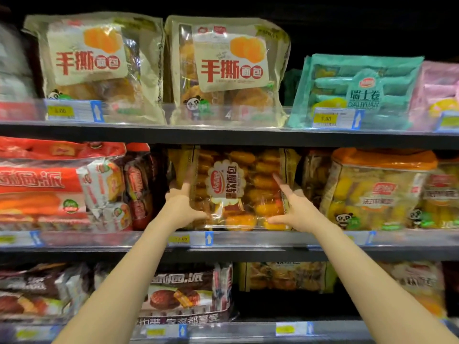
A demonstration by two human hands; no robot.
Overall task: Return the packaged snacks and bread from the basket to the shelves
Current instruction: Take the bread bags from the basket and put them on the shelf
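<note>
Bread is what we are handling at this point: a clear bag of soft rolls is standing upright on the middle shelf, and we are holding it from both sides. Our left hand is lying against the bag's left edge, with the index finger pointing up along the side and the thumb reaching under the lower front corner. Our right hand is mirroring it on the right edge, fingers spread and mostly straight, thumb stretching along the bottom seam. Neither hand is wrapping round the bag; both are pressing flat against it, as far as we are able to tell through the blur.

We are judging this to be the placing step for this one item, and nearly finished. The bag is sitting between a stack of red packs on its left and an orange-topped pack of yellow cakes on its right, with both neighbours just beside it.

For the next move, we are thinking the bag needs a gentle push back until its base is sitting fully behind the clear price rail, and then both hands easing off without tipping it forward. The basket is not showing here, so we are unable to say what is left in it.
</note>
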